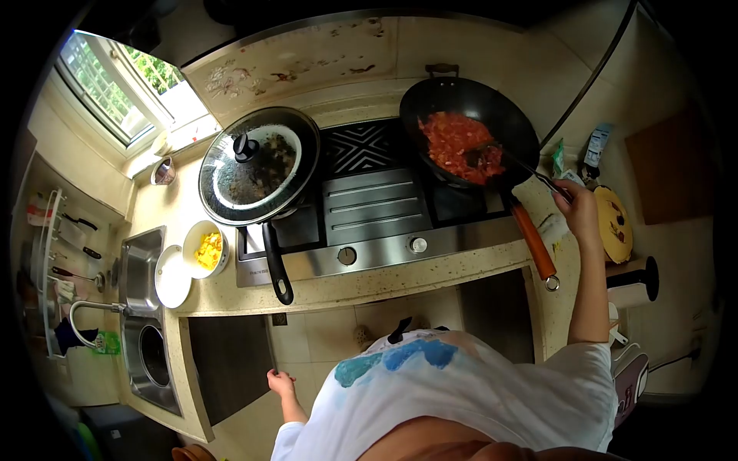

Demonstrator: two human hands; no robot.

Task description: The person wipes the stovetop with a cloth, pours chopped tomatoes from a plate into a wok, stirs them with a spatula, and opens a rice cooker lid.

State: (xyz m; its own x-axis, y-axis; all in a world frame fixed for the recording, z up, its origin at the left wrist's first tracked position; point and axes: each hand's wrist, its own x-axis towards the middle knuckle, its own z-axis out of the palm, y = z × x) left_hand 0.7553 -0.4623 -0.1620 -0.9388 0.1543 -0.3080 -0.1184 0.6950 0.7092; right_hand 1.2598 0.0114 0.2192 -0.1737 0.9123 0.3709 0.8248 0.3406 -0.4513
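My right hand (578, 206) is closed round the handle of a dark spatula (530, 170). The spatula's head lies among chopped tomatoes (453, 142), red and wet-looking, in a black wok (511, 115) on the right burner. Toward me from the wok sticks its orange-brown handle (533, 238), which neither hand touches. My left hand (282, 382) hangs low in front of the counter, fingers curled in, with nothing visible in it. On the left burner a frying pan (278, 265) with a black handle sits under a glass lid (231, 180); dark food shows through the glass.
A white bowl of yellow pieces (207, 250) stands beside a white plate (174, 286), left of the stove (373, 203). Farther left are a metal sink (142, 265) and a rack (54, 269) with knives. Packets (596, 150) and a yellow round object (613, 223) lie on the right.
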